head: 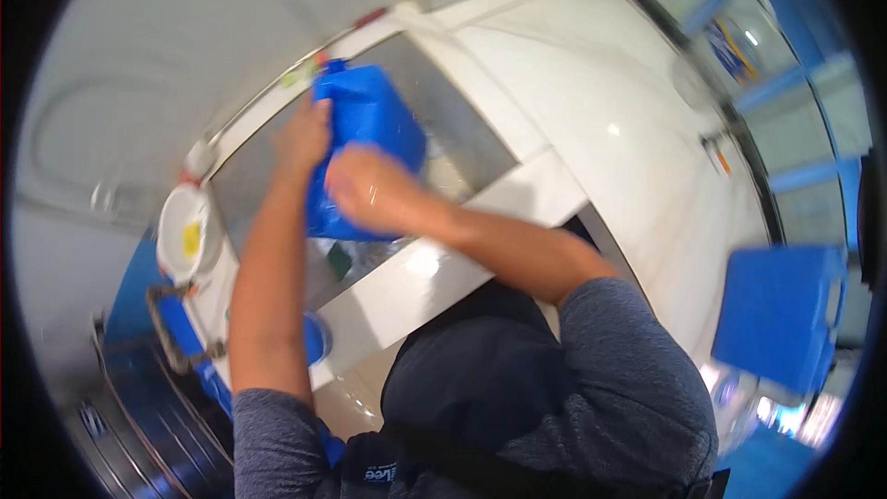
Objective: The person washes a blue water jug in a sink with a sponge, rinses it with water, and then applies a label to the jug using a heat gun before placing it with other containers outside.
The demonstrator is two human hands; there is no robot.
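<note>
A blue plastic jerrycan [367, 107] is tilted over a sink basin [454, 107] set in a white counter. My left hand [303, 137] grips the can along its left edge, below the neck. Curled against the can's near face is my right hand [374, 188], blurred by motion. Whether it holds something small cannot be seen. Wet streaks catch the light on that hand. Beneath the can, a dark green scouring pad [339, 261] lies in the basin beside some water or clear plastic. The can hides much of the basin.
A white bowl [181, 249] with a yellow sponge [192, 239] stands left of the sink. Another blue jerrycan [779, 319] is at the right. A round blue container [315, 339] sits below my left forearm. Small green and red items [301, 73] lie on the back ledge.
</note>
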